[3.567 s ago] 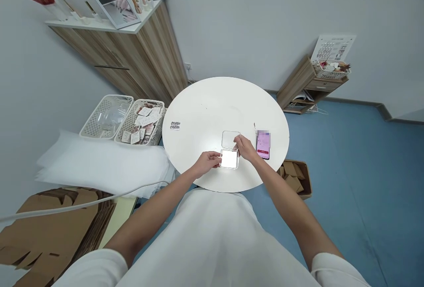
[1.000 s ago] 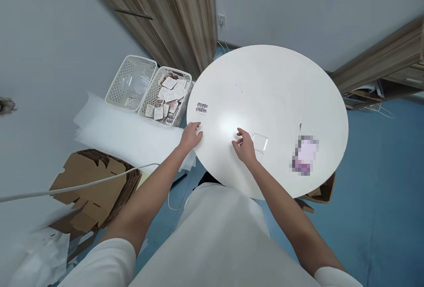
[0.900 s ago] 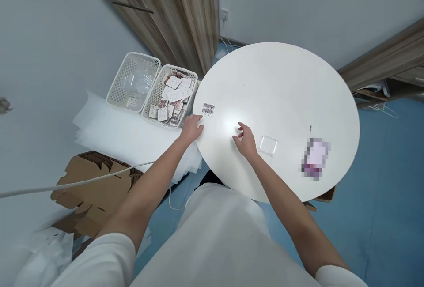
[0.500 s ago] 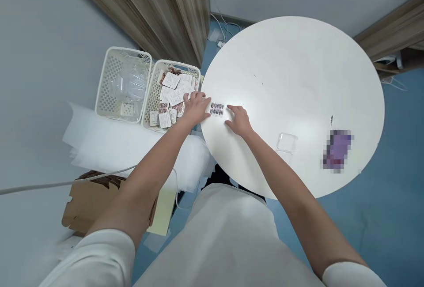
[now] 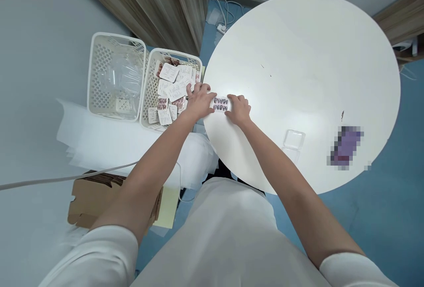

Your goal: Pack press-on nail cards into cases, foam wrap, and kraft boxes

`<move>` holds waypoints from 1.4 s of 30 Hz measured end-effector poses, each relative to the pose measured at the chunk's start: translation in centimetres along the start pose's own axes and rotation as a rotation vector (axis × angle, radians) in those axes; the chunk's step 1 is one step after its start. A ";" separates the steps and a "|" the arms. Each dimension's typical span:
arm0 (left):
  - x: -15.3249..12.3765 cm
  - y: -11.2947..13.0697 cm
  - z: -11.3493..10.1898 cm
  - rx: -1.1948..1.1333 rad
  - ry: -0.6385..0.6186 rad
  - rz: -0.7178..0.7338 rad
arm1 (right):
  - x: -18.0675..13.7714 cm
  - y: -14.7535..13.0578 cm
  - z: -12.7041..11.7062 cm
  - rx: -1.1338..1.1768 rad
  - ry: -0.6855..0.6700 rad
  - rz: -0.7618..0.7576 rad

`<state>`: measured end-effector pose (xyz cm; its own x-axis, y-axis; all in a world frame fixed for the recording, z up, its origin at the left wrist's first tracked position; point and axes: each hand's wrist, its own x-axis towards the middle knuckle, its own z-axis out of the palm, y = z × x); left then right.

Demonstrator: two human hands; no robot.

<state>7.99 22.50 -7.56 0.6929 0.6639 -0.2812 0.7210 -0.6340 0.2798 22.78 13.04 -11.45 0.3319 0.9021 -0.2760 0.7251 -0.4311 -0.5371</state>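
Observation:
A small card of dark press-on nails (image 5: 220, 103) lies at the left edge of the round white table (image 5: 304, 48). My left hand (image 5: 198, 101) pinches its left end and my right hand (image 5: 239, 109) grips its right end, fingers curled on it. A clear plastic case (image 5: 293, 140) lies open on the table, to the right of my right arm, with nothing touching it.
Left of the table stand two white baskets: one (image 5: 155, 97) holds several nail cards, the other (image 5: 99, 79) clear cases. White foam sheets (image 5: 109, 145) and flat cardboard (image 5: 89, 198) lie below them. A phone (image 5: 346, 145) rests at the table's right.
Both hands left the clear case and reached left across the table. They now close on the nail card at the table's edge. The view has swung left and down.

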 end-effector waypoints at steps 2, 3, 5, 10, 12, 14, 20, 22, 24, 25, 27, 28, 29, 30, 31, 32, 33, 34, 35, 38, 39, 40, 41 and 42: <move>0.0 0.0 0.0 -0.009 -0.002 0.001 | -0.1 -0.1 -0.1 -0.013 0.008 0.006; 0.0 0.1 -0.1 -0.015 0.000 0.002 | -0.1 -0.2 -0.1 -0.015 0.014 0.008; -0.1 0.2 -0.1 -0.030 0.006 0.002 | -0.3 -0.4 -0.3 -0.011 0.023 0.011; -0.7 0.5 0.1 -0.071 0.023 0.013 | -0.8 -0.7 -0.7 0.014 -0.002 -0.008; -1.0 0.7 0.2 -0.075 0.024 0.009 | -1.0 -0.6 -0.8 0.038 -0.019 -0.039; -1.4 0.9 0.3 -0.072 0.017 -0.002 | -1.2 -0.4 -0.8 0.072 -0.034 -0.070; -2.9 2.6 -0.4 -0.099 -0.019 0.022 | -2.9 1.1 -1.5 0.231 -0.068 -0.151; -3.6 3.5 -0.6 -0.113 -0.002 0.050 | -4.1 1.7 -2.2 0.266 -0.046 -0.172; -4.3 4.7 -0.6 -0.126 0.026 0.082 | -5.7 2.4 -3.1 0.295 -0.013 -0.183; -4.6 5.4 -0.5 -0.132 0.040 0.100 | -6.6 2.9 -3.6 0.308 0.004 -0.188; -5.4 6.9 -0.2 -0.150 0.065 0.144 | -8.6 3.9 -4.7 0.331 0.035 -0.205; -5.9 7.8 0.0 -0.161 0.076 0.170 | -9.6 4.5 -5.3 0.339 0.049 -0.214; -6.3 8.7 0.2 -0.174 0.084 0.197 | -10.7 5.1 -5.8 0.346 0.063 -0.223; -6.6 9.6 0.5 -0.186 0.090 0.222 | -11.7 5.9 -6.4 0.352 0.077 -0.231; -7.0 10.6 0.9 -0.197 0.091 0.245 | -12.8 6.6 -6.9 0.358 0.090 -0.235; -7.4 11.6 1.3 -0.208 0.090 0.263 | -13.9 7.5 -7.4 0.361 0.104 -0.236; -7.7 12.7 1.8 -0.221 0.088 0.278 | -14.9 8.4 -7.8 0.363 0.115 -0.233; -8.0 13.8 2.3 -0.236 0.085 0.290 | -16.0 9.3 -8.3 0.363 0.124 -0.228; -8.3 15.0 2.9 -0.256 0.083 0.301 | -17.0 10.3 -8.7 0.363 0.130 -0.221; -9.0 18.5 4.8 -0.318 0.066 0.335 | -20.1 13.5 -9.7 0.360 0.124 -0.198; -9.2 19.6 5.5 -0.333 0.052 0.346 | -21.0 14.6 -10.0 0.360 0.118 -0.189; -9.4 20.7 6.1 -0.341 0.034 0.355 | -21.9 15.7 -10.2 0.357 0.111 -0.179; -9.5 21.7 6.7 -0.342 0.015 0.360 | -22.8 16.7 -10.4 0.353 0.102 -0.167; -9.7 22.6 7.2 -0.332 -0.005 0.360 | -23.5 17.7 -10.5 0.346 0.095 -0.152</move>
<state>17.67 -1.10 -5.09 0.8986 0.4228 -0.1171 0.3944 -0.6616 0.6377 34.14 -15.57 -6.07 0.3027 0.9472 -0.1059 0.5292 -0.2595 -0.8079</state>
